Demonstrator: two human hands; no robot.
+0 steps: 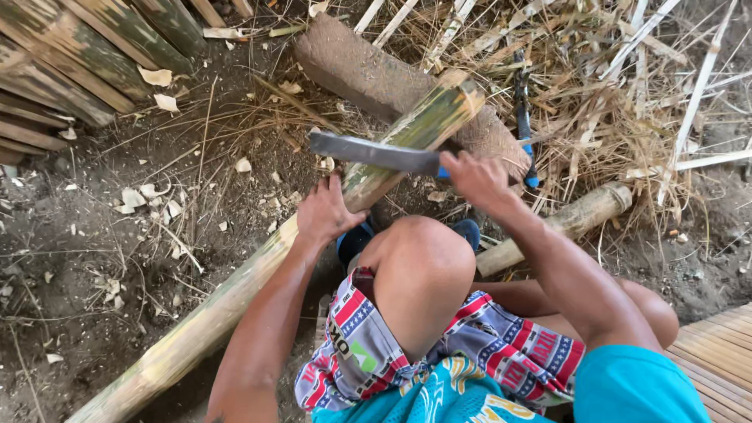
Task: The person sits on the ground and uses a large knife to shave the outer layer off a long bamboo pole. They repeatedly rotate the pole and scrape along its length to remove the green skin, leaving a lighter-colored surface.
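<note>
- At far left, a stack of split bamboo slats (pixel 70 63) is lying on dark soil, with pale wood chips (pixel 145 200) scattered just beside it.
- A long bamboo pole (pixel 258 274) is running diagonally from the lower left up to the centre, its cut upper end resting on a thick log (pixel 368 74).
- The left hand (pixel 325 211) is pressing down on the pole about midway along it, fingers spread over the top and touching the bamboo, steadying it rather than wrapping round it.
- A heavy, dark cleaver blade (pixel 372 153) is lying across the pole just above the left hand, its edge touching the bamboo near the raised end.
- The right hand (pixel 474 178) is closing tightly around the cleaver's blue handle, just to the right of the pole.
- A bent bare knee is sitting below both hands, with patterned shorts and a turquoise shirt lower down.
- A shorter bamboo piece (pixel 576 219) is lying on the ground to the right, behind the right forearm.
- A blue-handled tool (pixel 523 117) is resting among dry bamboo strips and shavings (pixel 627 86) at upper right.
- Woven slat flooring (pixel 721 352) is showing at the lower right corner.
</note>
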